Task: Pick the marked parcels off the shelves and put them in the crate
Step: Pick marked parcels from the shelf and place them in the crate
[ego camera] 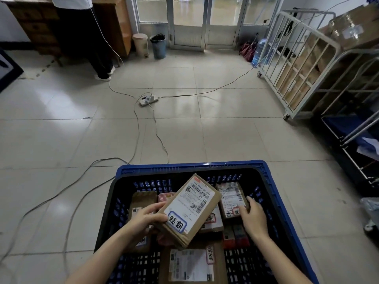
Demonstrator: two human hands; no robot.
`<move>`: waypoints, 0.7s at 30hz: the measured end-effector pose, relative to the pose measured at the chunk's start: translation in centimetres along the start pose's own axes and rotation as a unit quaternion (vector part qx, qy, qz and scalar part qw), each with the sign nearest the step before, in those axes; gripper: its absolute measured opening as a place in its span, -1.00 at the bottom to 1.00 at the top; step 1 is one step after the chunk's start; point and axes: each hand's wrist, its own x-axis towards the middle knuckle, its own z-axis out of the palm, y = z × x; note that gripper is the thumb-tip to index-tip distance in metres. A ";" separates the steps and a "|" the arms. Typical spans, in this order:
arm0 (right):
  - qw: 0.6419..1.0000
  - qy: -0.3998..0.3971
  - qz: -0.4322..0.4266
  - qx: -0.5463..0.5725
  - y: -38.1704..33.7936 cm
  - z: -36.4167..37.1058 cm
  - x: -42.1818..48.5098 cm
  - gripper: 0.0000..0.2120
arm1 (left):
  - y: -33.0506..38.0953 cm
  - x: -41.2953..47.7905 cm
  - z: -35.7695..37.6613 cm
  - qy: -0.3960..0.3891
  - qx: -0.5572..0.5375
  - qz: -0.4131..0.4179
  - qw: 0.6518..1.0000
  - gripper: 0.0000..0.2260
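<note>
Though beyond the crate [190, 166], cables [157, 136] across tiles [225, 130].

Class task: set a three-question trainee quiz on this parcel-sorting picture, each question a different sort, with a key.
1. True or false: the left hand holds the tilted brown parcel over the blue crate.
2. The right hand grips: A) the crate's rim, B) a small taped parcel, C) nothing.
3. Fill in: the power strip lies on the ____.
Key: 1 true; 2 B; 3 floor.
</note>
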 end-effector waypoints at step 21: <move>0.954 -0.286 0.085 -0.041 1.3 2.6 -11.1 -0.70 | -9.2 -1.0 4.0 0.155 0.149 -0.052 0.975 -0.65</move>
